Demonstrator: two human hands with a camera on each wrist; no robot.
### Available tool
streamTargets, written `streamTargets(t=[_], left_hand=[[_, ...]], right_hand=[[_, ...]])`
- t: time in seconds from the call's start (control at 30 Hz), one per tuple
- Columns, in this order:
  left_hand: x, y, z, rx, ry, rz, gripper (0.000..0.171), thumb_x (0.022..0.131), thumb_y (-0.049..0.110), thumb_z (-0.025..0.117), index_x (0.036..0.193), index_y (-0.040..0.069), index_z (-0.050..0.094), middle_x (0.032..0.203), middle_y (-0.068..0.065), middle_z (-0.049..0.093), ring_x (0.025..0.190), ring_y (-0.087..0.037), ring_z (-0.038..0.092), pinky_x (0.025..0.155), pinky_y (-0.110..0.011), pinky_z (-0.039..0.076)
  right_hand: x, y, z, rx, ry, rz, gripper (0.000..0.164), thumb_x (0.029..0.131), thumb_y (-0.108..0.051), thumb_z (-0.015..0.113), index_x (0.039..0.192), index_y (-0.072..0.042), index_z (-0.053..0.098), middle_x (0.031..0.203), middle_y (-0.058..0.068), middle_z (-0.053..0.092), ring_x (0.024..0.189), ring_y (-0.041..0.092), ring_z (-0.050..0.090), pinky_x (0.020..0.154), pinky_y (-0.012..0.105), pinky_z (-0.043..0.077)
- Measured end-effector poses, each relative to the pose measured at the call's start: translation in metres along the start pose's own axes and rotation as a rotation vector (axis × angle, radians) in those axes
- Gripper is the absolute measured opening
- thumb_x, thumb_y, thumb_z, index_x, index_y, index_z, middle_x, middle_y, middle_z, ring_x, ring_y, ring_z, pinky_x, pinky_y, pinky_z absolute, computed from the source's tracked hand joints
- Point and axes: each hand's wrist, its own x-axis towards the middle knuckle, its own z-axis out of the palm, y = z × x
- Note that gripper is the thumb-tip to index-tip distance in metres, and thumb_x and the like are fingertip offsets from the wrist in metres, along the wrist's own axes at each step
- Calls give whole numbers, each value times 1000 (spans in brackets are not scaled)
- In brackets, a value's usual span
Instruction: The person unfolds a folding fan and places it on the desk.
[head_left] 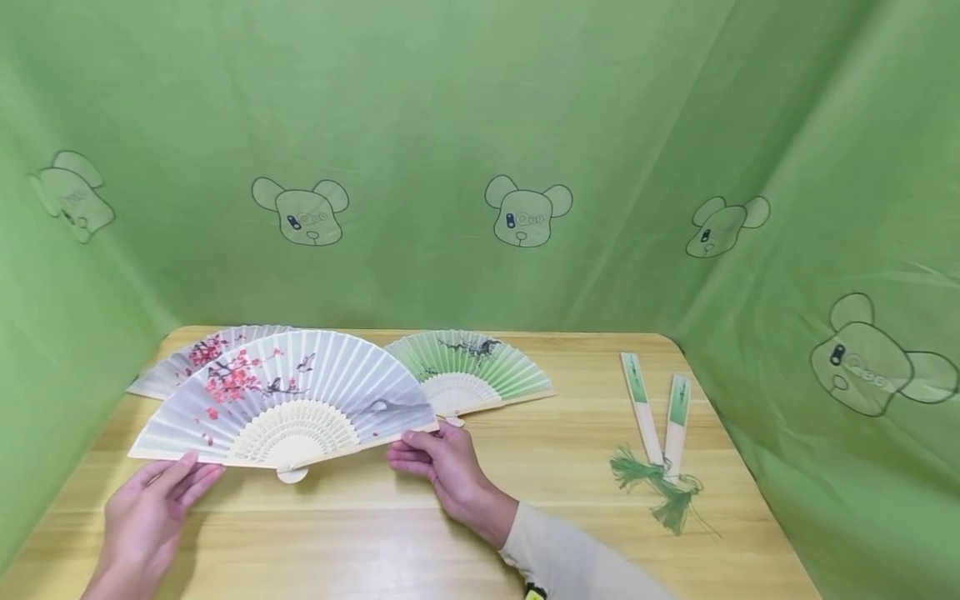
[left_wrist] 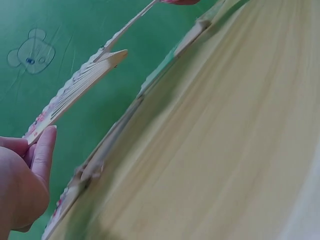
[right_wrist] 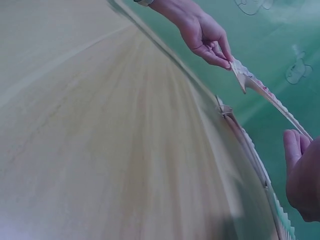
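Green bear-printed cloth walls (head_left: 480,125), light wooden table (head_left: 525,517), even light

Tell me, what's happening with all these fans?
A person holds an open white fan with red blossoms above a wooden table, the left hand at one end and the right hand at the other. Another white fan and a green fan lie spread behind it. Two closed fans with green tassels lie to the right.
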Motion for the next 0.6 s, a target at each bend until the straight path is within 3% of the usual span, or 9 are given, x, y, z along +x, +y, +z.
streamTargets(t=[0.4, 0.6], left_hand=[[-4, 4, -38, 7, -63, -29, 20, 98, -5, 50, 95, 1, 68, 94, -14, 75, 89, -26, 75, 85, -36, 64], [-7, 9, -52, 13, -47, -50, 22, 98, -7, 49, 92, -1, 70, 91, -16, 75, 87, -29, 76, 84, -38, 65]], right_hand=[[-4, 15, 12, -98, -7, 76, 22, 86, -6, 69, 99, 12, 65, 75, 10, 75, 71, 21, 75, 78, 39, 67], [-5, 23, 19, -134, -13, 122, 22, 86, -7, 70, 97, 11, 66, 70, 8, 73, 64, 19, 72, 71, 38, 67]])
